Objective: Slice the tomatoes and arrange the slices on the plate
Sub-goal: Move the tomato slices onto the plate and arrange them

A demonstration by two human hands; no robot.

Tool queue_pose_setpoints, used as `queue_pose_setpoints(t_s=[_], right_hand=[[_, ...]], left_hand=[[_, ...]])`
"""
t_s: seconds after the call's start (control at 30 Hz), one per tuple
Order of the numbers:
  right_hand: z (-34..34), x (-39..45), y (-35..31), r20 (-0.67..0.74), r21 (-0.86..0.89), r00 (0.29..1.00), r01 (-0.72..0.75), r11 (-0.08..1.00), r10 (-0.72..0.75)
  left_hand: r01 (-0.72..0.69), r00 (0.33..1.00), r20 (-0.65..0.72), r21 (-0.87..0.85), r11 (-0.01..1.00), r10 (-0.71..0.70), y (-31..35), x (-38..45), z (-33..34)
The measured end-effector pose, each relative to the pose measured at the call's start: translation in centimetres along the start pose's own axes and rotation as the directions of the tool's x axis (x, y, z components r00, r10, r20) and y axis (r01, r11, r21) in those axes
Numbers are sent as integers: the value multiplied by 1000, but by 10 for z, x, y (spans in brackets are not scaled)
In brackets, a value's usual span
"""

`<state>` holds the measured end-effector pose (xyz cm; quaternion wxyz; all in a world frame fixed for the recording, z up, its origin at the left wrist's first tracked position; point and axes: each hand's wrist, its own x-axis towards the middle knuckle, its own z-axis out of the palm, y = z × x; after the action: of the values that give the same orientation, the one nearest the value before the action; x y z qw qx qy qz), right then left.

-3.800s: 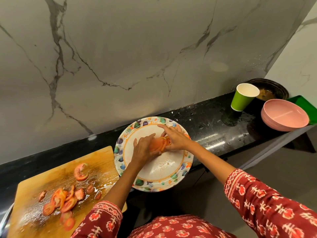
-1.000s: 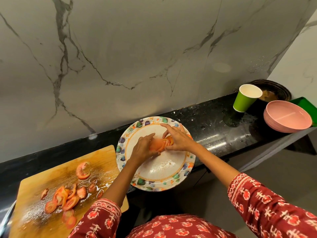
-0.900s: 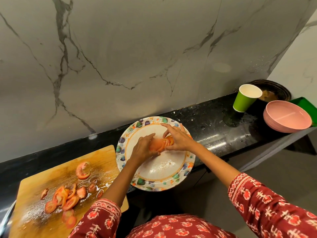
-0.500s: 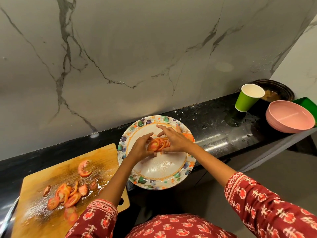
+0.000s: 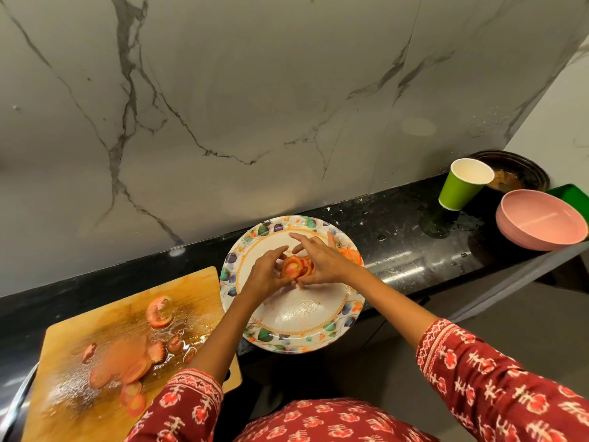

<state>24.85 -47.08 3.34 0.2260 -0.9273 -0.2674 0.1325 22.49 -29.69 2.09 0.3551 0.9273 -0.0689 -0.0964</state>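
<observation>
Partly done: a stack of tomato slices [image 5: 294, 267] is held over the plate [image 5: 306, 327], pinched between left hand [image 5: 266, 275] and right hand [image 5: 325, 261]. More slices [image 5: 127, 368] remain untransferred on the cutting board [image 5: 105, 317].

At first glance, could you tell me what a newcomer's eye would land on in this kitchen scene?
Both hands, left hand and right hand, meet over the patterned plate at mid-counter, handling a bunch of tomato slices. To the left, more cut tomato pieces lie on the wet wooden cutting board. At far right stand a green paper cup and pink bowl.
</observation>
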Motion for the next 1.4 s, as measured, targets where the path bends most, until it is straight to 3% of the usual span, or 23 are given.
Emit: queue_pose_setpoints(t_s=[0.27, 0.53, 0.97, 1.17, 1.4], right_hand=[[5, 6, -10, 9, -32, 1000, 5, 999, -4], [-1, 2, -9, -19, 64, 1000, -7, 998, 8], [-6, 1, -10, 8, 58, 1000, 3, 998, -4], [-12, -3, -1, 25, 60, 999, -26, 998, 24], [-9, -3, 2, 25, 77, 999, -34, 996, 32]], left_hand=[[-28, 1000, 12, 13, 1000, 28, -5, -7, 1], [-24, 1000, -1, -52, 998, 24, -8, -8, -2], [53, 988, -134, -170, 984, -76, -9, -6, -2], [195, 959, -146, -276, 941, -242, -17, -7, -5], [169, 965, -137, -330, 929, -224, -20, -6, -6]])
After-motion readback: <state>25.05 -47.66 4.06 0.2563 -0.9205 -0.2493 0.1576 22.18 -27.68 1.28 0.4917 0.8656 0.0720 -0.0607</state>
